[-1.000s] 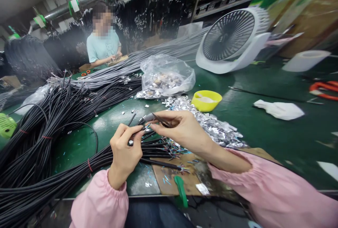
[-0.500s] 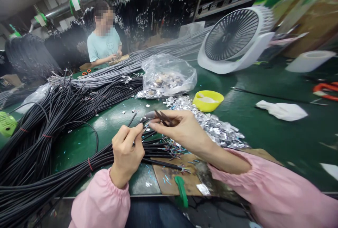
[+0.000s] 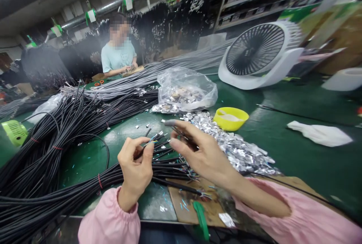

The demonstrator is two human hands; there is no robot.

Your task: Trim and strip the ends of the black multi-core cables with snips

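The cable end (image 3: pixel 155 137) is pinched by fingertips of the left hand (image 3: pixel 135 164), while a dark tool (image 3: pixel 186 137) is held in the loosely curled right hand (image 3: pixel 206 154).

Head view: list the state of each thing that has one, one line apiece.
Left hand: pinching a cable
Cable: end stripped, coloured wires exposed
Right hand: thumb and index finger apart, a dark tool held within
Front cable bundle: bound with a red tie
Clear plastic bag: holding scraps
Foil scraps: loose, heaped
Yellow bowl: upright, something white inside
Fan: standing; running or not, unclear
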